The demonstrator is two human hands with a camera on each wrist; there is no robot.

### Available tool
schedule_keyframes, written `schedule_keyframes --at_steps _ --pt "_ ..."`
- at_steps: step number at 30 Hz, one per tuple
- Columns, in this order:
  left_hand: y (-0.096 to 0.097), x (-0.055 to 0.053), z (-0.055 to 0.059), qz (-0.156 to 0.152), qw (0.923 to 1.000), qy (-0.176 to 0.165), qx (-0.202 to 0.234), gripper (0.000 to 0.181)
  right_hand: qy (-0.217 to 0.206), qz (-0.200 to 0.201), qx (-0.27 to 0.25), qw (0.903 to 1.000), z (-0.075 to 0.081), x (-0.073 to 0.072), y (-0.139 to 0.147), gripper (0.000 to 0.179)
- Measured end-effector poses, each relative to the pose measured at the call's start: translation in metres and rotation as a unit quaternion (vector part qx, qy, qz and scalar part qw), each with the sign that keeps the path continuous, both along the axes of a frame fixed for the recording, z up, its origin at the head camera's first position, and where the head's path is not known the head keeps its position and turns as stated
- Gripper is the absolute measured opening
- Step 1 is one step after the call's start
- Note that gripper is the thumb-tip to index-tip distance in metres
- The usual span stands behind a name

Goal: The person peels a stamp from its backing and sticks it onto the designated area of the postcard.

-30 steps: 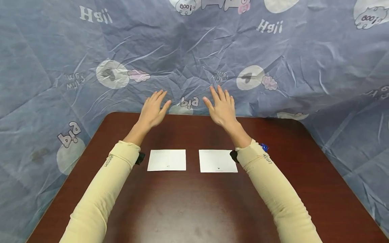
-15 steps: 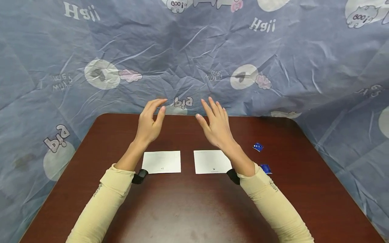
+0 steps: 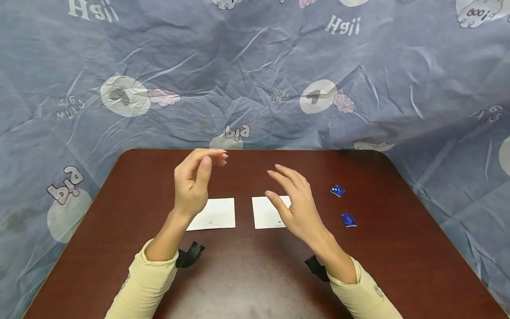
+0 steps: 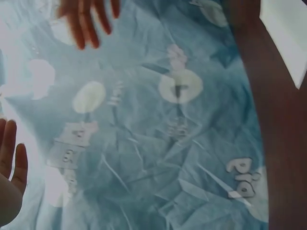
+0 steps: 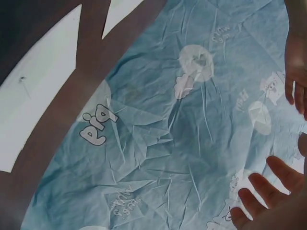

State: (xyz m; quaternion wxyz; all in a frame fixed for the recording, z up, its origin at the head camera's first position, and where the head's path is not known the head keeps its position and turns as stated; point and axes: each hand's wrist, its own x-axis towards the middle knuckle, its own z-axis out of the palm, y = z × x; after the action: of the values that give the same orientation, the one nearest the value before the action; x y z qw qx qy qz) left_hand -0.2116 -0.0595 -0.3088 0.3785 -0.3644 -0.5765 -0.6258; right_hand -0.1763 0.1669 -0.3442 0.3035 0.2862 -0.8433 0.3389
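Left hand [image 3: 191, 186]: fingers [image 3: 201, 155] loosely bent, thumb [image 3: 203, 172] standing apart, left of the right card [image 3: 264, 215]
Right hand [image 3: 298, 208]: fingers loosely apart, partly hiding the right card, clearance hard to judge
Left card [image 3: 219, 213]: beside the right card, both on the tabletop [image 3: 239, 283]
Blue packets [image 3: 348, 220]: two, right of the right card
Cloth [image 3: 179, 53]: behind the right card

We see our left hand [image 3: 190, 184] partly hiding one paper [image 3: 219, 213], our right hand [image 3: 296, 206] another paper [image 3: 264, 212], on a brown table [image 3: 247, 283]; to the right lie two blue packets [image 3: 348, 220].
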Motion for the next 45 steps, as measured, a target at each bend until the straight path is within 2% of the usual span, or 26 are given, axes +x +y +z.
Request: schedule_keyframes --at_steps 3,7,9,11,14,16,19,22,24,26,30,34,39,42,45 --pt "0.002 0.014 0.002 -0.019 0.9998 -0.011 -0.005 0.047 0.014 0.026 -0.008 0.9995 -0.006 0.007 0.008 0.033" --pt "0.003 0.029 0.007 -0.073 0.9969 -0.020 -0.020 0.043 0.023 0.065 0.028 0.9972 -0.015 0.011 0.024 0.031" --pt "0.002 0.036 0.010 -0.109 0.9937 -0.013 -0.024 0.040 0.024 0.071 0.052 0.9958 -0.019 0.011 0.034 0.033" --pt "0.003 0.040 0.013 -0.129 0.9912 0.003 -0.030 0.037 0.016 0.066 0.065 0.9955 -0.025 0.010 0.045 0.033" --pt "0.003 0.044 0.014 -0.134 0.9896 0.024 -0.047 0.033 -0.002 0.044 0.079 0.9959 -0.033 0.009 0.064 0.023" --pt "0.003 0.045 0.013 -0.127 0.9898 0.031 -0.058 0.032 -0.014 0.020 0.088 0.9958 -0.038 0.007 0.077 0.021" --pt "0.002 0.046 0.009 -0.122 0.9898 0.027 -0.067 0.030 -0.039 -0.034 0.103 0.9933 -0.046 0.003 0.097 0.027" --pt "-0.001 0.045 0.008 -0.117 0.9901 0.023 -0.074 0.030 -0.082 -0.110 0.111 0.9843 -0.054 -0.001 0.117 0.025" --pt "-0.002 0.044 0.009 -0.112 0.9900 0.021 -0.083 0.029 -0.120 -0.161 0.113 0.9731 -0.060 -0.002 0.129 0.022" --pt "-0.004 0.042 0.009 -0.105 0.9901 0.021 -0.092 0.029 -0.163 -0.205 0.117 0.9579 -0.065 -0.002 0.141 0.021" --pt "-0.007 0.038 0.009 -0.104 0.9899 0.013 -0.095 0.030 -0.257 -0.270 0.131 0.9187 -0.071 -0.003 0.161 0.025" --pt "-0.007 0.036 0.010 -0.111 0.9904 0.004 -0.082 0.030 -0.342 -0.310 0.143 0.8755 -0.069 -0.004 0.175 0.031" --pt "-0.008 0.036 0.010 -0.117 0.9912 0.000 -0.062 0.030 -0.427 -0.322 0.147 0.8320 -0.068 -0.012 0.184 0.041" --pt "-0.008 0.035 0.010 -0.124 0.9910 0.000 -0.051 0.030 -0.455 -0.322 0.154 0.8155 -0.069 -0.017 0.189 0.045" --pt "-0.007 0.033 0.009 -0.130 0.9906 -0.001 -0.042 0.030 -0.465 -0.319 0.156 0.8109 -0.070 -0.020 0.194 0.045"
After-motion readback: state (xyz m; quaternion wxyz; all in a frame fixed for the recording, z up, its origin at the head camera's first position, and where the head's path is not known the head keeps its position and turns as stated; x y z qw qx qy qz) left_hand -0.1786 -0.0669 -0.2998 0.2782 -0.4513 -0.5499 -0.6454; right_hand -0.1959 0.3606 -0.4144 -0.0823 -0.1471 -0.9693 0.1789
